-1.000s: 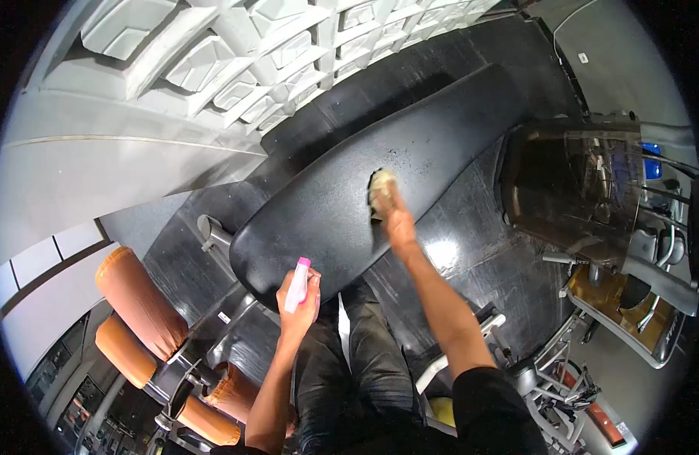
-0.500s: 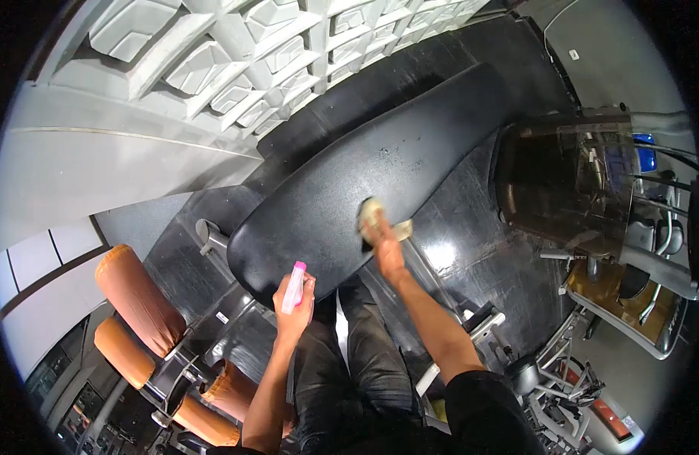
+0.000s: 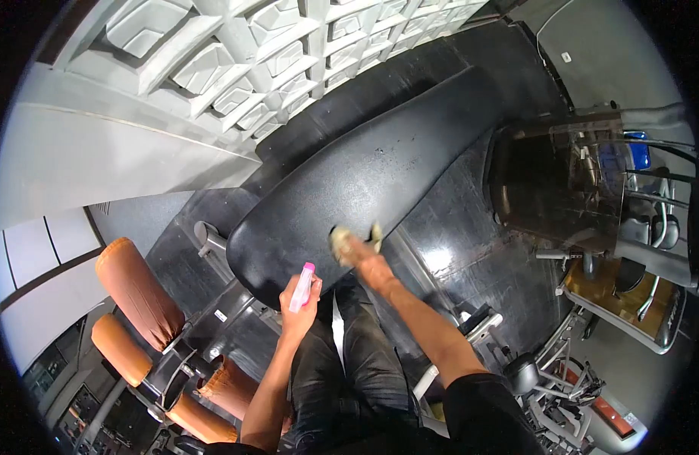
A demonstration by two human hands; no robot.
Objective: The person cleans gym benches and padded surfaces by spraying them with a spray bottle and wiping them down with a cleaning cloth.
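My right hand (image 3: 357, 254) presses a pale yellowish cloth (image 3: 340, 244) onto the near part of a long black padded bench (image 3: 311, 205). A loose end of the cloth sticks out on the hand's right side. My left hand (image 3: 299, 307) is closed around a small spray bottle (image 3: 302, 292) with a pink top and a clear, pinkish body, held upright near the bench's front edge. Small dark wet-looking spots (image 3: 402, 154) dot the bench's surface farther off.
Orange-brown padded rollers (image 3: 141, 292) stand at the left on a metal frame. Behind the bench is a white patterned wall (image 3: 289, 57). At right are a dark tinted panel (image 3: 554, 182) and gym equipment (image 3: 562, 379). A metal bench leg (image 3: 482, 322) reaches along the floor.
My right hand and the cloth have slid left and toward me over the bench. My left hand with the spray bottle has shifted slightly right.
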